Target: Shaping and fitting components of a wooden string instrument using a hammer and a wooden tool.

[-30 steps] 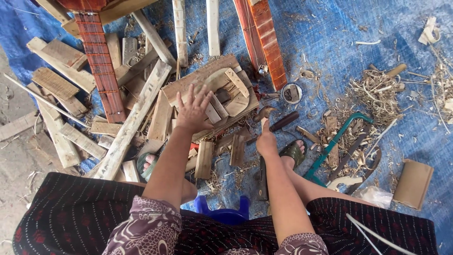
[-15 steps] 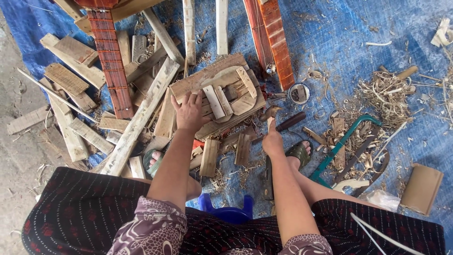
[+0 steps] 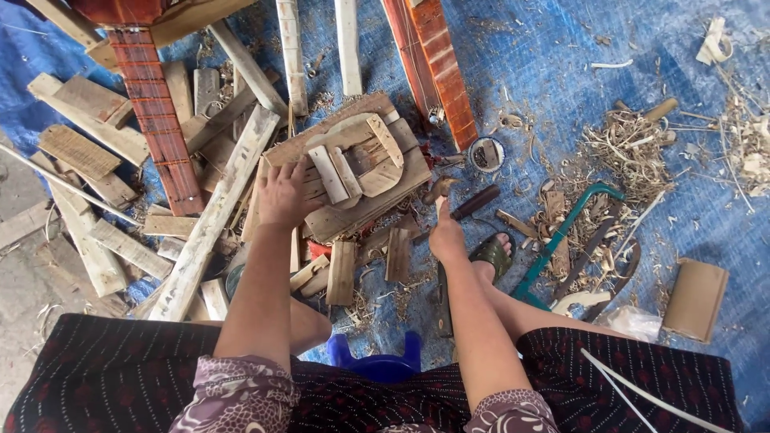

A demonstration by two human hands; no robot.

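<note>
We rested our left hand (image 3: 282, 195), fingers spread flat and gripping nothing, on the near left edge of the board (image 3: 345, 180), likely to steady it among the offcuts. The board lay on the blue tarp (image 3: 561, 72) just ahead of our knees, carrying a curved wooden frame (image 3: 365, 156) with short slats laid loosely across it. Our right hand (image 3: 446, 234) was closed around a dark handle (image 3: 475, 201), one finger pointing forward; we could not tell what tool it belonged to, since the hand hid its near end. A green saw (image 3: 561, 236) lay to the right among shavings (image 3: 634, 148). A red fretted neck (image 3: 156, 120) ran off the top edge, its body cut off. A stool (image 3: 377, 361) showed only partly between our legs.
</note>
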